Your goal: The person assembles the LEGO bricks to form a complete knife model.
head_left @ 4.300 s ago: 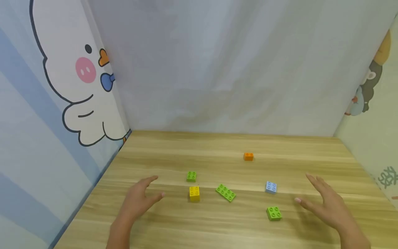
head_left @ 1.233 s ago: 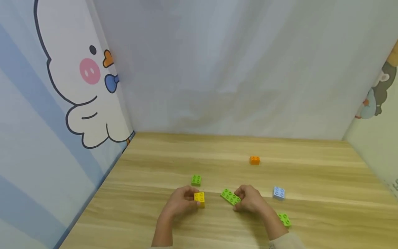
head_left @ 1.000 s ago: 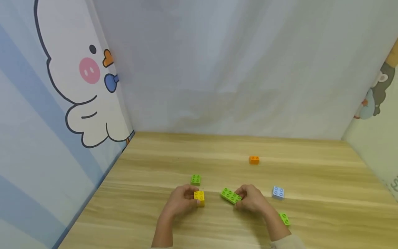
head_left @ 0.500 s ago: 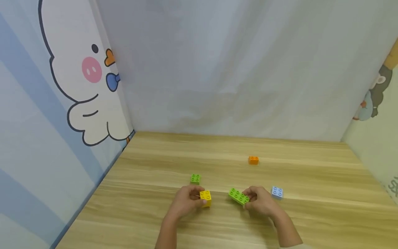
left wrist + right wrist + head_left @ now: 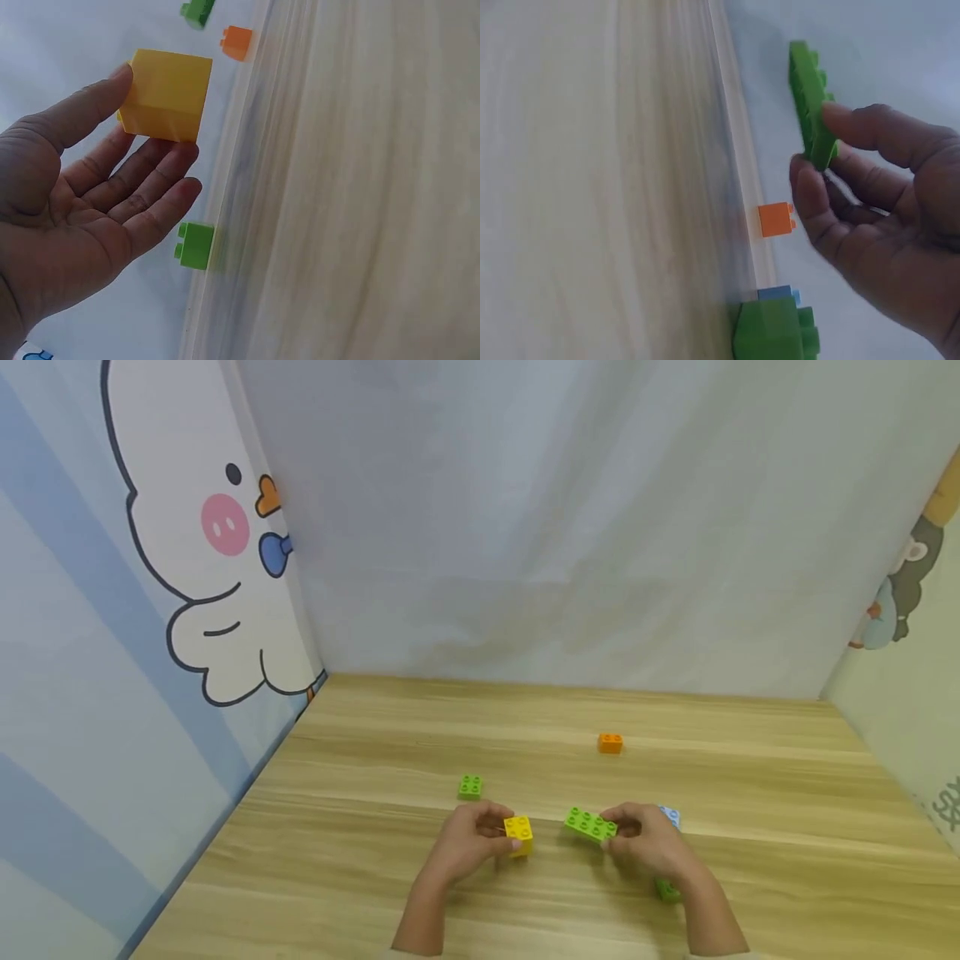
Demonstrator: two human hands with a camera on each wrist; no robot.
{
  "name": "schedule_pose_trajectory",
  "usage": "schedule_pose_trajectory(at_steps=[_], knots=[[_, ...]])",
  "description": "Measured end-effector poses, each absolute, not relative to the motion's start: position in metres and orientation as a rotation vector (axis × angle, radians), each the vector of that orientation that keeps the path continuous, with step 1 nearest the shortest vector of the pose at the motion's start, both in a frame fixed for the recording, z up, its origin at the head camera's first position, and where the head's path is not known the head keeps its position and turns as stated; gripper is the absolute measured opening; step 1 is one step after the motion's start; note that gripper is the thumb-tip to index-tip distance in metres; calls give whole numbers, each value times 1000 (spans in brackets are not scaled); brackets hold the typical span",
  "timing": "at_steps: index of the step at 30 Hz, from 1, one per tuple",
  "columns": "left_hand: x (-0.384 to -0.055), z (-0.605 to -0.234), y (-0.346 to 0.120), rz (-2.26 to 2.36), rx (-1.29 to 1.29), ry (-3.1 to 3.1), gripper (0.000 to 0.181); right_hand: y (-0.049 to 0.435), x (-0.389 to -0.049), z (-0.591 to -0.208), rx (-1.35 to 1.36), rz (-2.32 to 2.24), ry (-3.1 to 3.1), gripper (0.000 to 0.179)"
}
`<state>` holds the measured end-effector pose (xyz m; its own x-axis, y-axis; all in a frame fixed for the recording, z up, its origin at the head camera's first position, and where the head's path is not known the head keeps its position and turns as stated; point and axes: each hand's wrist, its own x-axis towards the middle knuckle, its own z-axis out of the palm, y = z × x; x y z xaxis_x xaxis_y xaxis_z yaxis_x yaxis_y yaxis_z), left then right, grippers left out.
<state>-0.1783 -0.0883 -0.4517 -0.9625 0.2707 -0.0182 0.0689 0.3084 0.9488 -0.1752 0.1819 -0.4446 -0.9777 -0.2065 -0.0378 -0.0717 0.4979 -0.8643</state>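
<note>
My left hand (image 5: 468, 843) pinches a yellow toy building brick (image 5: 519, 836) between thumb and fingers, its studs facing up. In the left wrist view the thumb presses one side of the yellow brick (image 5: 166, 94), with fingertips under the other. My right hand (image 5: 648, 839) holds one end of a long, flat light-green brick (image 5: 591, 825) with two rows of studs. The right wrist view shows this green brick (image 5: 808, 101) edge-on, raised off the table and slightly tilted. A small gap separates the two held bricks.
On the wooden table (image 5: 375, 735) lie a small green brick (image 5: 470, 787) beyond the left hand and an orange brick (image 5: 611, 743) farther back. A light-blue brick (image 5: 670, 817) and another green brick (image 5: 667, 891) are partly hidden by the right hand and forearm. A pale curtain (image 5: 555, 527) closes off the back.
Both hands came in from the sides and took hold of the yellow and long green bricks. Since then both have shifted right, the green brick lifting and turning more crosswise.
</note>
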Motion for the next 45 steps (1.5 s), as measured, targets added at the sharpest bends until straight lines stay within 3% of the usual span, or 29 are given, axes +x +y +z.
schedule_pose_trajectory(at_steps=[45], knots=[[-200, -465, -42, 1686, 363, 2247, 31, 179, -193, -453, -556, -1576, 2312, 33]])
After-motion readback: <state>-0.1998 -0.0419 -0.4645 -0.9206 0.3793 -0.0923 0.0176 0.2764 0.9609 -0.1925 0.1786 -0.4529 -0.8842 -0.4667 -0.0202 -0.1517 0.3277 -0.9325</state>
